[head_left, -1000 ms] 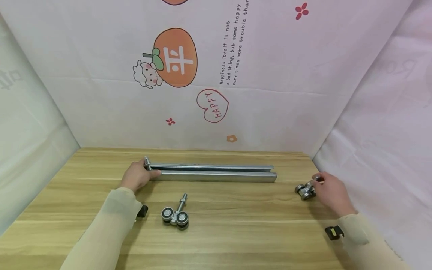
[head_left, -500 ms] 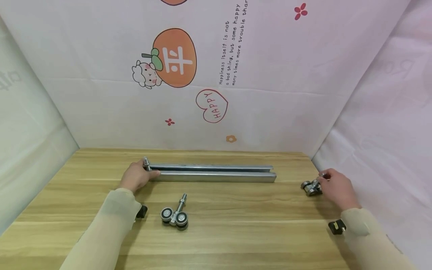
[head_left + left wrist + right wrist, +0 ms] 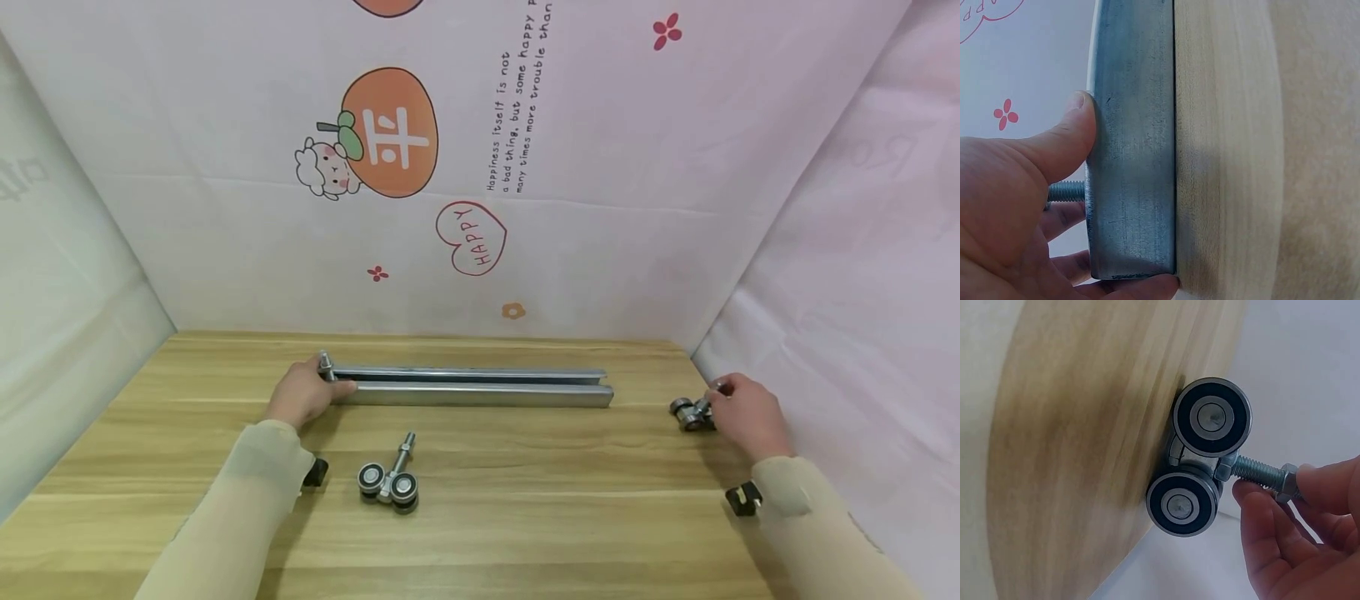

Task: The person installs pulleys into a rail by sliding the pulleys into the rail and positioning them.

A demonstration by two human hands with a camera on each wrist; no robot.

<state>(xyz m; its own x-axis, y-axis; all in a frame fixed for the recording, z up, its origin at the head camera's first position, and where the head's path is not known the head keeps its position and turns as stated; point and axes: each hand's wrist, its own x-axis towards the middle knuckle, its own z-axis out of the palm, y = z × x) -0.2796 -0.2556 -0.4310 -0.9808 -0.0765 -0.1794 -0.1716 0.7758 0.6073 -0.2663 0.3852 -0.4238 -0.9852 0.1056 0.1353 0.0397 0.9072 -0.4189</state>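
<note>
My left hand [image 3: 298, 392] grips the left end of a metal channel rail [image 3: 480, 395] that lies slot-up on the table. In the left wrist view its thumb is on the rail's [image 3: 1135, 144] upper edge and a fingertip reaches under the end. A threaded bolt [image 3: 326, 363] rises from the slot there; whatever it joins inside is hidden. Right of the rail, my right hand [image 3: 752, 418] pinches the bolt of a roller trolley [image 3: 684, 413]. The right wrist view shows this bolt [image 3: 1257, 471] with nuts, its wheels [image 3: 1212, 417] facing the tabletop.
A second roller trolley [image 3: 388, 483] lies on the wooden table [image 3: 540, 517] in front of the rail, bolt pointing back. Printed white cloth [image 3: 600, 208] walls stand behind and at both sides. The right hand is close to the right wall.
My right hand has moved slightly right with the roller trolley, then stayed about there. The left hand and the rail have kept their place.
</note>
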